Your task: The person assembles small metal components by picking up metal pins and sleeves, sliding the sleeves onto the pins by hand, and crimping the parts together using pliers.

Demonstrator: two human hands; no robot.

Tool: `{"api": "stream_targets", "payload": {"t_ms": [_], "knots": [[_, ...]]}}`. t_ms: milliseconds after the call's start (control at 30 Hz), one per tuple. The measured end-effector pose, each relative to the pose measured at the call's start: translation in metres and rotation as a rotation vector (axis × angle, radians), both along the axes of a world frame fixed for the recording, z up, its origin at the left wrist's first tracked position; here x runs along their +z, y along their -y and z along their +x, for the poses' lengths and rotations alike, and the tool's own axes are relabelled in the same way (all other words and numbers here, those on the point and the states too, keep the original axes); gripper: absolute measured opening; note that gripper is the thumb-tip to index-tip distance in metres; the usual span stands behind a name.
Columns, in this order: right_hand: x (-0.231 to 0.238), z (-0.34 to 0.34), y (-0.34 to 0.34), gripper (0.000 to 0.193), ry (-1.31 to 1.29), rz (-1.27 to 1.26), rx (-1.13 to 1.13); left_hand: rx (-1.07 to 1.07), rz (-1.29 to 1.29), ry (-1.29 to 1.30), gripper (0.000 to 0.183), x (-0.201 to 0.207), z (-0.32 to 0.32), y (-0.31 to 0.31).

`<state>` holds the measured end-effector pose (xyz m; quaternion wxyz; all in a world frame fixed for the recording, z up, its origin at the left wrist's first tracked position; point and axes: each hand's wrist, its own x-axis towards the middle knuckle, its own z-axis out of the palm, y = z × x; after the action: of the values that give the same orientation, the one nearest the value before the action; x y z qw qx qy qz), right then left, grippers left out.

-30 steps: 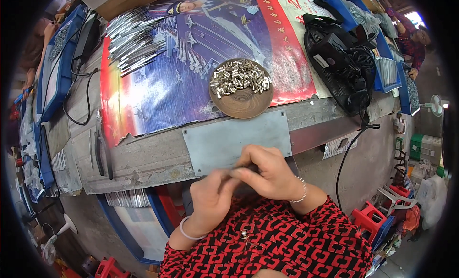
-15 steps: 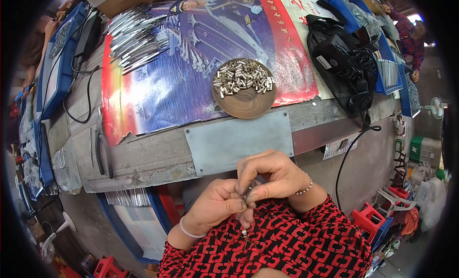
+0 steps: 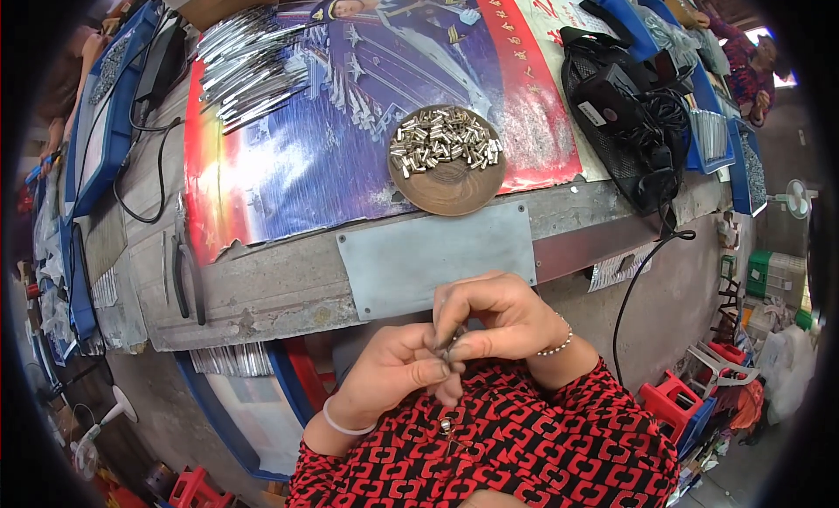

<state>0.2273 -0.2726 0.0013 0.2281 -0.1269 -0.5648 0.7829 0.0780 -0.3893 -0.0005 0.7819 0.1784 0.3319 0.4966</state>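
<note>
Close in front of my body, my left hand (image 3: 398, 368) and my right hand (image 3: 494, 320) meet with their fingertips pinched together. Whatever lies between the fingers is small and dark, mostly hidden, and too small to name. Beyond my hands a pale metal plate (image 3: 437, 259) is fixed to the table's front edge. Behind that plate stands a round brown wooden dish (image 3: 450, 189) heaped with small silvery metal cylinders (image 3: 446, 139). At the far left of the table lies a pile of thin, shiny metal strips (image 3: 249, 66).
Pliers (image 3: 188, 281) with dark handles lie at the table's left front. A black mesh bag (image 3: 629, 123) with cables sits at the right. Blue trays (image 3: 105, 114) flank the table, and another blue tray (image 3: 262, 429) is below its edge. A co-worker (image 3: 743, 71) is at the far right.
My fingers have shifted slightly at the pinch, and both hands stay together in nearly the same place. At the far right the co-worker's arm has moved.
</note>
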Motion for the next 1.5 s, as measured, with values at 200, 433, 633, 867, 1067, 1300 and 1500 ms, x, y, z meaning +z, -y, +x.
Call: {"api": "stream_targets", "payload": {"t_ms": [200,433,633,867,1067,1300,1500], "knots": [[0.005,0.000,0.007,0.011,0.185,0.154,-0.071,0.003,-0.117,0.227,0.014,-0.004,0.004,-0.001],[0.001,-0.006,0.011,0.012,0.239,0.277,-0.273,0.390,0.551,-1.476,0.010,-0.008,0.012,-0.003],[0.004,-0.005,0.008,0.013,0.280,0.412,-0.211,0.224,0.237,-0.930,0.010,-0.002,0.012,0.000],[-0.005,-0.002,0.011,0.019,0.163,0.157,-0.159,0.392,0.454,-1.200,0.011,0.002,0.012,0.001],[-0.003,0.004,0.014,0.030,0.198,0.210,0.200,0.418,0.474,-0.863,0.017,0.007,-0.003,-0.003],[-0.004,-0.004,0.026,0.027,0.111,0.059,0.189,0.357,0.544,-0.891,0.016,0.012,0.006,-0.008],[-0.009,-0.002,0.026,0.026,0.212,0.339,0.181,0.604,0.590,-1.025,0.015,0.011,0.002,-0.010]]}}
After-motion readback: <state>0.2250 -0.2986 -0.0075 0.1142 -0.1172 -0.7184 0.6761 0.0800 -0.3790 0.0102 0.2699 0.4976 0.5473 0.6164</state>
